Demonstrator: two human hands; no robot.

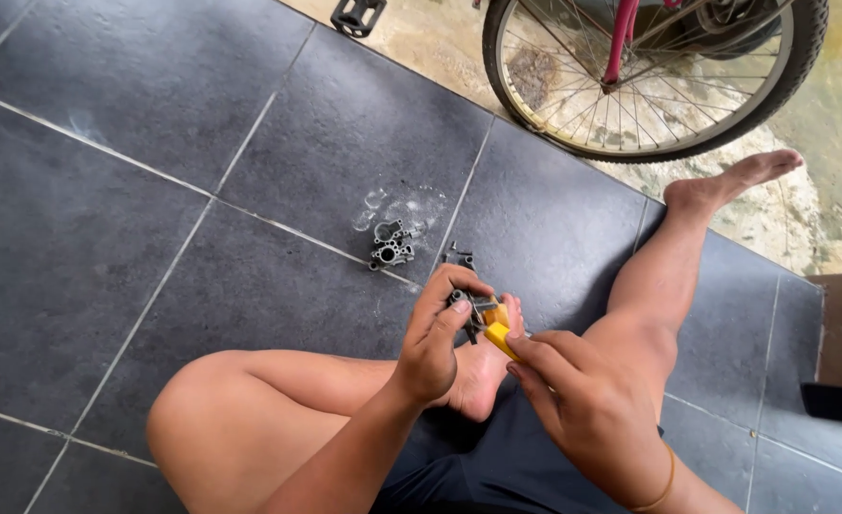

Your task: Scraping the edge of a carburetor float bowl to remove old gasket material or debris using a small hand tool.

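Pliers with yellow handles [497, 333] sit in the right hand [587, 405], whose grip is closed around the handles just above the person's bent leg. The left hand [435, 338] pinches a small dark metal part [458, 297] at the tool's nose, fingers curled shut on it. Both hands work close together over the sole of the left foot [483, 366], which lies directly beneath the tool.

On the dark tiled floor [155, 190], just ahead of the hands, lies a cluster of small grey metal parts [391, 245] on a pale powdery smear, with another small dark piece [459, 255] just beside it. A bicycle wheel [649, 71] stands well beyond, near the outstretched right foot [725, 186].

Risk assessment: the pinched part is small and the fingertips sit very near the tool's jaws, so a slip under squeeze force could nip a finger. If the part springs free, it may drop against the bare foot or roll among the loose parts. How the jaws stand cannot be told from this view.
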